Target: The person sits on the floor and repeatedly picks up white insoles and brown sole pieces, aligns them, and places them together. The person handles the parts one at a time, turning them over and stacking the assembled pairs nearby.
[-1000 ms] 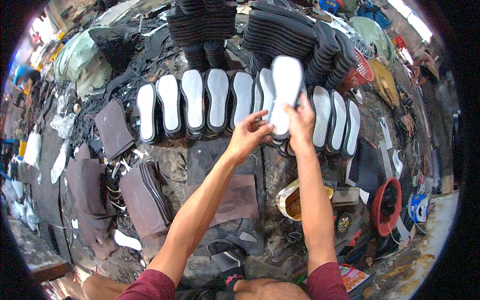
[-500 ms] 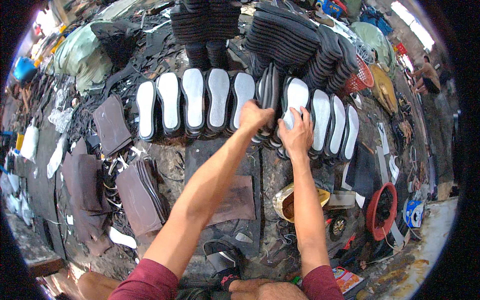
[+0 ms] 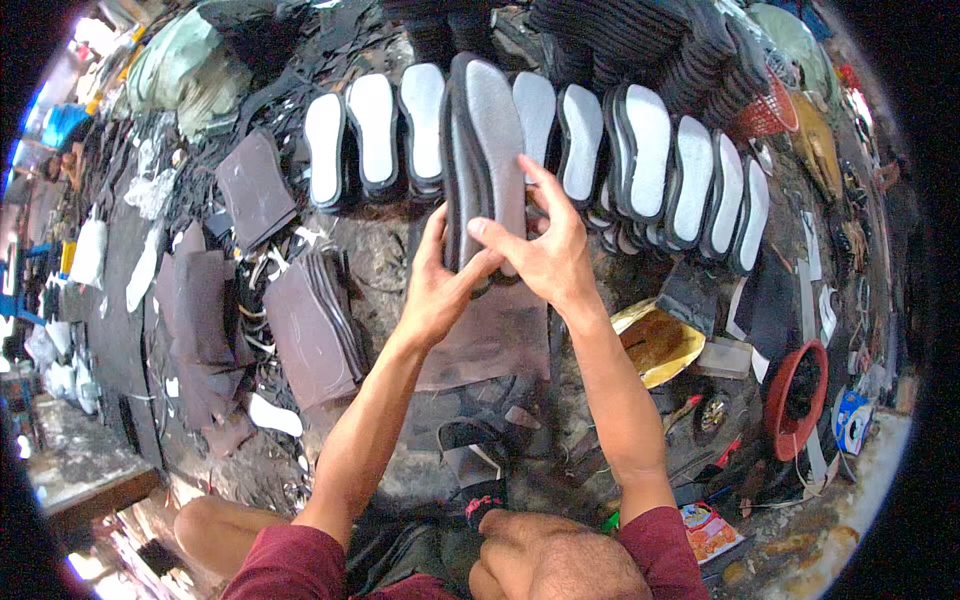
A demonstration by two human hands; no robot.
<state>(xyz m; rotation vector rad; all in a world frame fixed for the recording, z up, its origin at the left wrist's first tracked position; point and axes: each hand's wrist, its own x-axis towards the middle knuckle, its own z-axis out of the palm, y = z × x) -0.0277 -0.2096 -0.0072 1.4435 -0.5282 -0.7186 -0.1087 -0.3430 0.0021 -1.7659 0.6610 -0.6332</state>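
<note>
Shoe sole (image 3: 480, 150), dark-rimmed with a pale grey inner face, is lifted on end above the row of soles (image 3: 640, 160) laid out on the ground; the left hand (image 3: 440, 285) clasps its lower edge, and the right hand (image 3: 545, 250) has fingers spread over the face. It looks light and bendy, slightly floppy along its length, best gripped at the thick rim near the heel. A red basket (image 3: 765, 115) sits beyond the row, contents unclear; a red ring-shaped tub (image 3: 795, 400) lies right

Daylight is soft and even, with weak shadows. Overexposed glare sits at the upper-left rim. Fisheye bending and black vignette frame the edges.
</note>
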